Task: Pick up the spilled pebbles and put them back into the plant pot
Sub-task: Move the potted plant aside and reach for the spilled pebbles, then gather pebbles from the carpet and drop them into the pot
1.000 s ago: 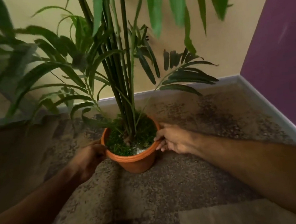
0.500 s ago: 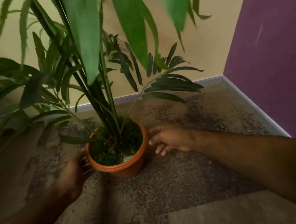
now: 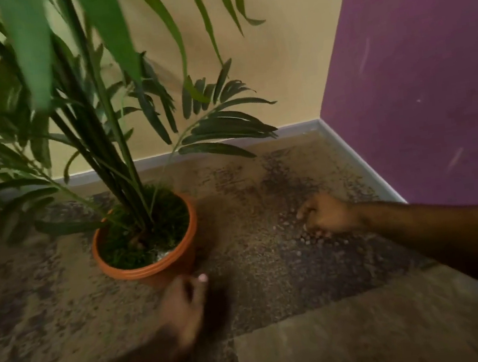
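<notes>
Head view, the only 1 on offer: the terracotta plant pot [image 3: 152, 271] stands upright on the mottled carpet [image 3: 66, 310], left of centre, with green moss around the stems of a tall palm plant [image 3: 109, 131] and a pale patch showing at the near inside edge. The right hand [image 3: 329, 214] is down at the carpet, well to the right of the pot and apart from it, knuckles up, fingers [image 3: 304, 211] curled under toward the floor. Small pale pebbles [image 3: 306, 237] lie scattered on the carpet just beside and below that hand, a few more speckled toward the pot. Whether the curled fingers have any pebbles in them, I cannot tell; the palm faces away. The left hand [image 3: 184, 306] is blurred, hovering just in front of the pot's near rim, close to it but not clearly touching; its fingers look loosely bent with a thumbnail showing, nothing visibly in them. Behind, a cream wall [image 3: 275, 54] meets a purple wall [image 3: 416, 81] in the corner, a grey skirting board [image 3: 300, 128] running along both. A plainer carpet tile [image 3: 344, 343] sits nearest the camera.
</notes>
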A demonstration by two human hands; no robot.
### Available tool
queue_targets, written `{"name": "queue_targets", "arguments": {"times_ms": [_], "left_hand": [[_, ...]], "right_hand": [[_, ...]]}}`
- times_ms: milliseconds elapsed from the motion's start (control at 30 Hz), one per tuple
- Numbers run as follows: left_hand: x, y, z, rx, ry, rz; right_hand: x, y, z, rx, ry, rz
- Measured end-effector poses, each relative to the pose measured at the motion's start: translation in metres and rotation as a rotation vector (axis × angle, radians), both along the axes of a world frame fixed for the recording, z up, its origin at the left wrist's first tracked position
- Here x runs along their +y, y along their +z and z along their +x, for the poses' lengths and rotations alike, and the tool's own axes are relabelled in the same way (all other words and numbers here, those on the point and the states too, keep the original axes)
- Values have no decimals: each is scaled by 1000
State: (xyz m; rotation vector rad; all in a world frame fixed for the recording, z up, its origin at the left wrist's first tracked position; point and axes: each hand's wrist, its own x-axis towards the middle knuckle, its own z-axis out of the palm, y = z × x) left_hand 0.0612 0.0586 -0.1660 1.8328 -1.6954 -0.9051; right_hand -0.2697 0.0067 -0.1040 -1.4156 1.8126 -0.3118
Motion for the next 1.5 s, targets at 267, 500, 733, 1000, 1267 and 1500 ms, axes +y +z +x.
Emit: {"name": "queue_targets", "arguments": {"times_ms": [267,500,733,1000,1267,1500], "left_hand": [[-15,-10,-89,-115,-556,-76],[-32,-31,-143,-176,-651,-143],[-60,-37,-203,-244,-690,-255],[-70,-58,-244,-519,-867,-218],[-71,-80,-225,-391,-768,-101],[-85,-73,-218,-223,-704,-3]], "right_hand": [[13,-7,-52,221,152,9],[36,-51,-90,347,151,0],[47,-92,-99,350,134,18],[49,-114,-85,276,117,-121],[43,-120,-78,231,109,-165],[36,-118,-77,255,171,-105]]}}
